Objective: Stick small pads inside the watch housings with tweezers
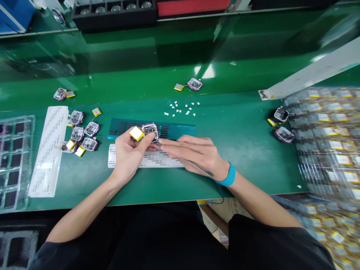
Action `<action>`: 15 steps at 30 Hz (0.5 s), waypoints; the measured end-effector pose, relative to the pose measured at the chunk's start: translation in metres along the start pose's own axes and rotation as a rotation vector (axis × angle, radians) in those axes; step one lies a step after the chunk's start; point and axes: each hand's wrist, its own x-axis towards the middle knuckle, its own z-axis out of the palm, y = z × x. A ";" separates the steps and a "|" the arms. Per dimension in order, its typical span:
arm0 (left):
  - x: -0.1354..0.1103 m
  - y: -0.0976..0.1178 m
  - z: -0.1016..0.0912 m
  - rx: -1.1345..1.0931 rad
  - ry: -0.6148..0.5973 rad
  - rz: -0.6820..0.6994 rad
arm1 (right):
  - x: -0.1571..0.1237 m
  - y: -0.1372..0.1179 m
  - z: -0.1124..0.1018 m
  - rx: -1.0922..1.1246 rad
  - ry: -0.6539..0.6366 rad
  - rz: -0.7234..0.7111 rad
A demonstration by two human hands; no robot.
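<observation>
In the middle of the frame the left hand holds a small module with a purple rim, its fingers closed around it, and a yellow battery hangs from the module at its left side, just above the thumb. The right hand grips a pair of tweezers, with the fingers pressed together on them; the tip of the tweezers meets the lower right edge of the module, so the two hands are close to each other. Under the hands lies a white label sheet, and behind it a teal strip with dark slots. I judge that the work is somewhere in the middle: at the left centre a group of modules with batteries lies together, two more modules wait at the right centre near a big stack of clear trays filled with parts, and single modules lie on the green belt in the upper part. Whether the left group is finished or not, I cannot tell. Small white pieces are scattered above the teal strip. There is printing on the label sheet and on the long white sheet at the left, but it is too small and blurred to read; no brand is visible.
</observation>
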 end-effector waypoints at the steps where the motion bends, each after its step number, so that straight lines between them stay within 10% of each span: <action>1: 0.000 0.000 0.000 -0.007 -0.001 -0.004 | 0.001 0.000 -0.001 0.013 -0.005 0.010; 9: 0.007 0.005 -0.007 0.031 0.000 -0.005 | 0.002 0.005 -0.008 -0.219 0.083 -0.116; 15: 0.099 0.020 -0.044 0.545 0.143 0.230 | 0.002 0.013 -0.004 -0.326 0.060 -0.163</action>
